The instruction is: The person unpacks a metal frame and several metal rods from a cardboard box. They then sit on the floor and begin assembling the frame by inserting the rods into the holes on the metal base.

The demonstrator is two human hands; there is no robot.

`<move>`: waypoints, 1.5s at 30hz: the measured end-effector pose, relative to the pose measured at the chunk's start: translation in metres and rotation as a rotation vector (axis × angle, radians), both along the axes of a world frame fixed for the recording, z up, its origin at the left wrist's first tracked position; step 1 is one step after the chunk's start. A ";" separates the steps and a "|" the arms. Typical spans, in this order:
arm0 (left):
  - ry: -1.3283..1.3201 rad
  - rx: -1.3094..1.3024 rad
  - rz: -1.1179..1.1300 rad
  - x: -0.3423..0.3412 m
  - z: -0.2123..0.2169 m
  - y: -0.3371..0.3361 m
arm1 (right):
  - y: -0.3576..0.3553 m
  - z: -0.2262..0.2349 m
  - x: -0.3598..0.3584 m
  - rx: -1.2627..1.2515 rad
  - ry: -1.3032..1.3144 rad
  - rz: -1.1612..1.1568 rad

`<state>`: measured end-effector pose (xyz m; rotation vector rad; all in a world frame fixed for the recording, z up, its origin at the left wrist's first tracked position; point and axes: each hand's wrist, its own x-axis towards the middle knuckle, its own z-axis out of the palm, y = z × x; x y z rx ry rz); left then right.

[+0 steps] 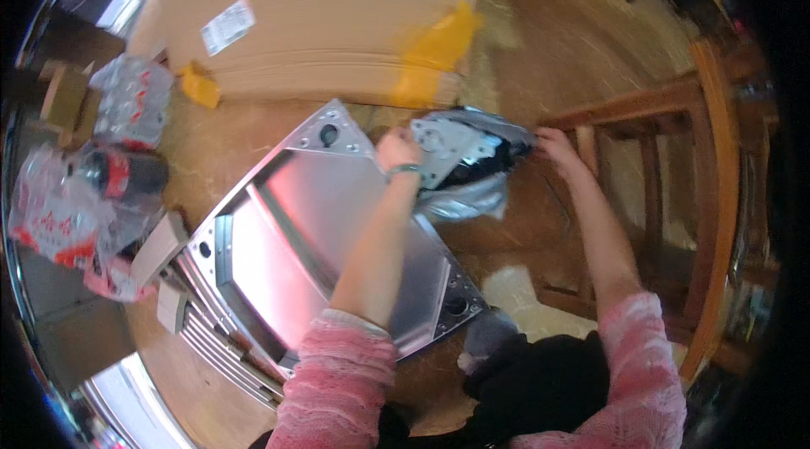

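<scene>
While both forearms in pink fuzzy sleeves reach forward over the wooden table (219,154), the left hand (398,151) closes its fingers on the near-left side of a grey metal part in a clear plastic bag (467,164), and the right hand (553,145) pinches the bag's far-right end with its fingertips. A green band circles the left wrist. The bagged part (a flat plate with holes on top of something black, as far as the blur allows) sits toward the right edge of the table, just past the far corner of a large shiny metal panel (337,238).

That panel lies flat across the middle of the table, turned cornerwise, with drilled corner plates at its far and near-right corners; the left forearm crosses above it. Along its near-left side lie a few ribbed metal rails (215,348). A big cardboard box (337,10) with yellow tape and a white label fills the far edge. By the left edge are crumpled clear wrappers with red print (59,213) and a dark bottle (126,172) among them. A wooden chair (675,196) stands beside the table's right edge.
</scene>
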<state>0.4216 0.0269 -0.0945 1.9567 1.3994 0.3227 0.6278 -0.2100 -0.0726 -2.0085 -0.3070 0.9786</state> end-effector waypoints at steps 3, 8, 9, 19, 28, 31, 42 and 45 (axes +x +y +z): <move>-0.019 -0.167 -0.105 -0.002 -0.001 -0.015 | 0.006 0.037 -0.007 -0.234 0.069 0.063; -0.460 0.161 -0.295 -0.050 0.028 -0.039 | 0.046 0.089 -0.070 0.093 0.269 0.471; -0.542 0.185 -0.366 -0.073 0.041 -0.035 | 0.058 0.088 -0.090 0.265 0.269 0.568; -0.068 -0.417 -0.312 -0.368 0.141 -0.008 | 0.127 0.029 -0.104 -0.350 -0.850 0.668; 0.070 -0.195 0.584 -0.605 0.047 -0.149 | 0.104 0.046 -0.087 -0.205 -0.575 0.713; 0.032 -0.228 0.704 -0.608 0.022 -0.195 | 0.106 0.094 -0.105 -0.337 -0.963 0.829; -0.246 -0.441 0.866 -0.602 -0.002 -0.199 | 0.217 0.167 -0.298 -0.121 -0.400 1.297; -0.190 -0.035 0.814 -0.594 0.007 -0.204 | 0.216 0.122 -0.409 -0.036 -0.083 1.425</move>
